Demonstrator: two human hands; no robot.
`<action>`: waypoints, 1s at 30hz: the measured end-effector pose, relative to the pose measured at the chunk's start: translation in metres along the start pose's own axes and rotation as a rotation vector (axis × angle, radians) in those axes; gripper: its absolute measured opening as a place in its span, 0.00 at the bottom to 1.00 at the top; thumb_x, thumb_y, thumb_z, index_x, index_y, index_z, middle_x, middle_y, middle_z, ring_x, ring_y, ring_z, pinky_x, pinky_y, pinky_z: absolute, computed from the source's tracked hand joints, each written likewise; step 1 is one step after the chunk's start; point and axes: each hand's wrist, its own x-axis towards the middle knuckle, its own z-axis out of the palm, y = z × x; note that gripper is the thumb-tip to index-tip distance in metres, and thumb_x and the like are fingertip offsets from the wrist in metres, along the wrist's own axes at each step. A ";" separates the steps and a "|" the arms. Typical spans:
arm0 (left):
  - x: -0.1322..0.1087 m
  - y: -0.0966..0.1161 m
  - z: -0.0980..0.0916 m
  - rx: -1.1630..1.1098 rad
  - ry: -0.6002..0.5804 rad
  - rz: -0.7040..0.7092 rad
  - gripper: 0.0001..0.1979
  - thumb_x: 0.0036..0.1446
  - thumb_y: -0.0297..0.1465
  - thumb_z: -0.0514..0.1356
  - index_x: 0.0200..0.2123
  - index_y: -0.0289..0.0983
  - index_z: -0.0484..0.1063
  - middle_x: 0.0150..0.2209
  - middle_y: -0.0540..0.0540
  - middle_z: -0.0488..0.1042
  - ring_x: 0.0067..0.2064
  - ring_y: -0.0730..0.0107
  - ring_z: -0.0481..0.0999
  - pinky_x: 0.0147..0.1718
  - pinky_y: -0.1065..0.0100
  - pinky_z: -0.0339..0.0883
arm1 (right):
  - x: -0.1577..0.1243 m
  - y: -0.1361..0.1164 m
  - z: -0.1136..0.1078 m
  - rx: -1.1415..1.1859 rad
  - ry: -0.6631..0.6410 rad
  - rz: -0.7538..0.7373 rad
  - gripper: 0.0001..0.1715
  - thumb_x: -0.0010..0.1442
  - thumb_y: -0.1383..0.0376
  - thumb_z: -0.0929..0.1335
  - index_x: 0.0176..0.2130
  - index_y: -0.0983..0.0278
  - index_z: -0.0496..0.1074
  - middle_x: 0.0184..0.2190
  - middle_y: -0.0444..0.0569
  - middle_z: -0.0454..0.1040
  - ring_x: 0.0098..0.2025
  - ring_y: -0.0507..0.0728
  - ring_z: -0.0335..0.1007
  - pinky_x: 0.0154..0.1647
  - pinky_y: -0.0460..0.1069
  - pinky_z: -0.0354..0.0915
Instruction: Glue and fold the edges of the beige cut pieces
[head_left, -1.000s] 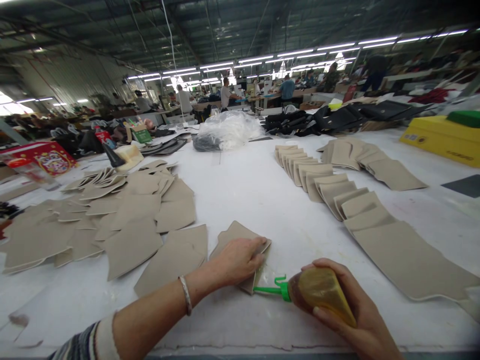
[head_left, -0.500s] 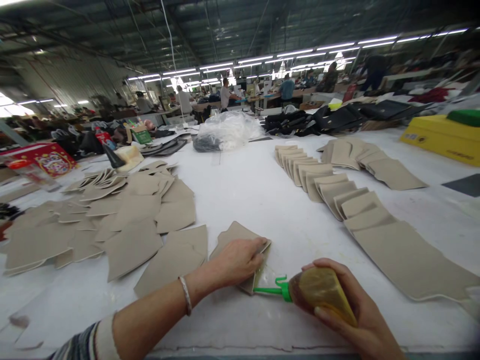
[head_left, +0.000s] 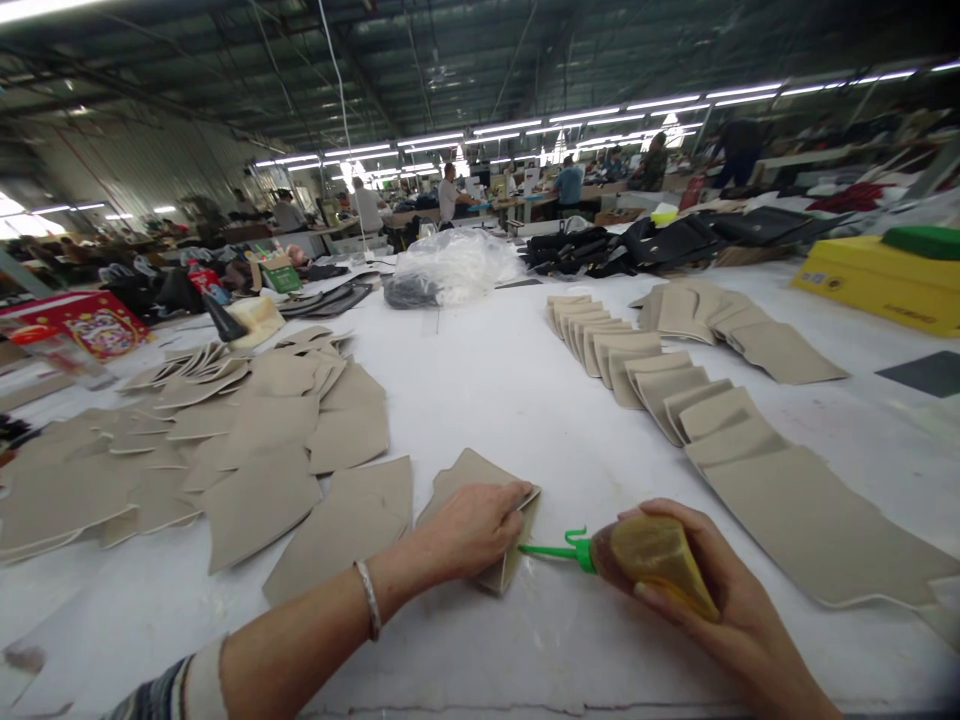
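Observation:
A beige panel, like padded fabric or leather, lies before me with its right edge folded over. My left hand is closed over it, thumb and index finger pressing the fold near its right corner. In my right hand is a squeeze bottle of amber liquid, gripped on its side. Its thin green nozzle points left, with the tip close beside the panel's right edge; whether it touches I cannot tell. Another beige panel rests just left of my left hand.
Loose beige panels pile up on the left. A fanned row of panels runs down the right of the white table. Farther back are a clear plastic bag, black pieces and a yellow box. People work in the background.
My right hand has moved the bottle slightly right and up, and the nozzle tip has shifted from the panel's lower corner up along its right edge. My left hand stays on the fold.

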 end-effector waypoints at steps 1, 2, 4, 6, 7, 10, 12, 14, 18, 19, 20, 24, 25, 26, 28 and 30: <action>0.000 0.000 0.000 0.002 0.002 0.001 0.23 0.62 0.29 0.46 0.59 0.41 0.65 0.56 0.46 0.72 0.55 0.59 0.72 0.55 0.61 0.63 | 0.000 -0.001 0.000 0.008 0.030 0.023 0.28 0.57 0.54 0.72 0.53 0.57 0.63 0.48 0.47 0.71 0.48 0.61 0.70 0.47 0.48 0.66; 0.000 0.000 0.000 0.003 0.003 0.002 0.23 0.62 0.29 0.46 0.59 0.41 0.65 0.56 0.46 0.72 0.55 0.59 0.72 0.55 0.60 0.63 | 0.000 -0.003 0.001 0.018 0.058 0.040 0.28 0.57 0.53 0.72 0.53 0.57 0.63 0.48 0.47 0.70 0.48 0.61 0.69 0.47 0.48 0.65; -0.001 0.001 -0.001 0.006 -0.001 -0.001 0.23 0.62 0.29 0.46 0.59 0.40 0.65 0.55 0.45 0.72 0.54 0.58 0.73 0.54 0.60 0.64 | 0.000 -0.005 0.002 0.036 0.076 0.047 0.28 0.56 0.54 0.72 0.52 0.57 0.63 0.48 0.47 0.70 0.48 0.61 0.69 0.47 0.49 0.65; -0.001 0.001 -0.001 0.007 -0.007 -0.006 0.23 0.62 0.29 0.46 0.58 0.40 0.65 0.55 0.45 0.73 0.53 0.58 0.74 0.53 0.61 0.65 | -0.001 -0.006 0.002 0.049 0.065 0.036 0.27 0.56 0.54 0.72 0.52 0.57 0.64 0.49 0.47 0.70 0.49 0.61 0.68 0.48 0.49 0.64; -0.001 0.001 -0.001 0.008 -0.007 -0.007 0.23 0.62 0.30 0.46 0.58 0.41 0.65 0.54 0.45 0.73 0.52 0.59 0.74 0.53 0.61 0.65 | -0.001 -0.006 0.003 0.048 0.053 0.023 0.27 0.56 0.54 0.72 0.52 0.57 0.64 0.49 0.47 0.70 0.49 0.61 0.68 0.48 0.49 0.64; 0.000 0.001 0.000 0.013 -0.002 -0.003 0.23 0.62 0.30 0.46 0.58 0.41 0.65 0.54 0.46 0.73 0.52 0.59 0.73 0.53 0.61 0.64 | 0.001 -0.007 0.002 0.022 0.047 -0.004 0.27 0.56 0.54 0.73 0.52 0.57 0.64 0.48 0.47 0.70 0.49 0.62 0.69 0.46 0.49 0.65; 0.000 0.001 0.000 0.015 -0.005 -0.004 0.23 0.62 0.30 0.46 0.58 0.41 0.65 0.54 0.45 0.73 0.53 0.59 0.73 0.53 0.61 0.64 | 0.003 -0.008 0.001 0.002 0.079 0.009 0.27 0.56 0.54 0.73 0.52 0.57 0.64 0.48 0.48 0.70 0.49 0.62 0.68 0.46 0.49 0.65; 0.000 0.001 0.000 0.012 -0.009 -0.004 0.23 0.62 0.30 0.46 0.59 0.41 0.65 0.54 0.45 0.73 0.53 0.59 0.73 0.53 0.61 0.64 | 0.005 -0.009 0.000 0.001 0.098 0.025 0.27 0.56 0.54 0.72 0.52 0.57 0.64 0.49 0.48 0.70 0.50 0.62 0.68 0.47 0.50 0.65; 0.000 0.000 0.000 0.014 -0.007 0.002 0.23 0.62 0.29 0.46 0.59 0.40 0.65 0.54 0.44 0.73 0.53 0.59 0.73 0.53 0.61 0.65 | 0.000 -0.009 0.001 0.038 0.001 -0.022 0.27 0.55 0.55 0.73 0.51 0.56 0.65 0.48 0.47 0.72 0.49 0.62 0.70 0.48 0.49 0.66; 0.000 -0.001 0.000 0.016 -0.008 0.005 0.23 0.62 0.29 0.46 0.59 0.40 0.64 0.54 0.44 0.73 0.52 0.58 0.74 0.52 0.61 0.65 | -0.002 -0.008 0.002 0.053 -0.018 -0.018 0.27 0.55 0.55 0.73 0.52 0.57 0.65 0.48 0.48 0.72 0.49 0.62 0.70 0.48 0.49 0.67; 0.000 -0.001 0.000 0.018 -0.007 0.006 0.23 0.62 0.29 0.46 0.59 0.40 0.64 0.54 0.44 0.73 0.52 0.58 0.74 0.52 0.61 0.65 | -0.003 -0.008 0.003 0.069 -0.038 -0.007 0.28 0.55 0.55 0.73 0.52 0.57 0.65 0.48 0.49 0.72 0.49 0.63 0.71 0.48 0.50 0.67; 0.000 0.000 -0.001 0.020 -0.013 0.001 0.22 0.62 0.30 0.47 0.59 0.40 0.64 0.54 0.45 0.73 0.53 0.58 0.73 0.53 0.60 0.65 | 0.001 -0.004 0.003 0.050 -0.083 -0.003 0.28 0.57 0.55 0.72 0.53 0.58 0.63 0.48 0.50 0.72 0.48 0.63 0.71 0.48 0.50 0.67; 0.000 0.000 -0.001 0.017 -0.014 0.002 0.22 0.62 0.30 0.47 0.59 0.40 0.64 0.54 0.44 0.73 0.53 0.58 0.73 0.53 0.60 0.65 | 0.004 -0.002 0.002 0.020 -0.064 -0.013 0.27 0.57 0.55 0.72 0.53 0.58 0.63 0.48 0.49 0.71 0.48 0.62 0.71 0.48 0.50 0.67; 0.000 0.000 -0.001 0.013 -0.013 0.003 0.22 0.63 0.30 0.46 0.58 0.40 0.64 0.54 0.44 0.73 0.53 0.58 0.73 0.53 0.60 0.65 | 0.008 0.000 0.001 -0.012 -0.028 -0.018 0.27 0.57 0.55 0.72 0.53 0.57 0.63 0.48 0.49 0.71 0.48 0.62 0.70 0.47 0.50 0.67; 0.000 0.000 -0.001 0.007 -0.010 0.008 0.21 0.63 0.30 0.46 0.58 0.40 0.65 0.54 0.45 0.73 0.53 0.58 0.73 0.52 0.60 0.65 | 0.015 0.004 0.000 -0.054 0.049 -0.010 0.29 0.57 0.54 0.72 0.53 0.57 0.63 0.47 0.49 0.70 0.47 0.62 0.70 0.47 0.50 0.67; 0.000 0.000 -0.001 0.004 -0.009 0.010 0.21 0.63 0.30 0.46 0.57 0.41 0.66 0.53 0.45 0.74 0.52 0.58 0.74 0.52 0.61 0.65 | 0.017 0.005 -0.001 -0.056 0.088 0.004 0.30 0.56 0.53 0.72 0.54 0.57 0.62 0.46 0.48 0.70 0.46 0.62 0.70 0.46 0.51 0.66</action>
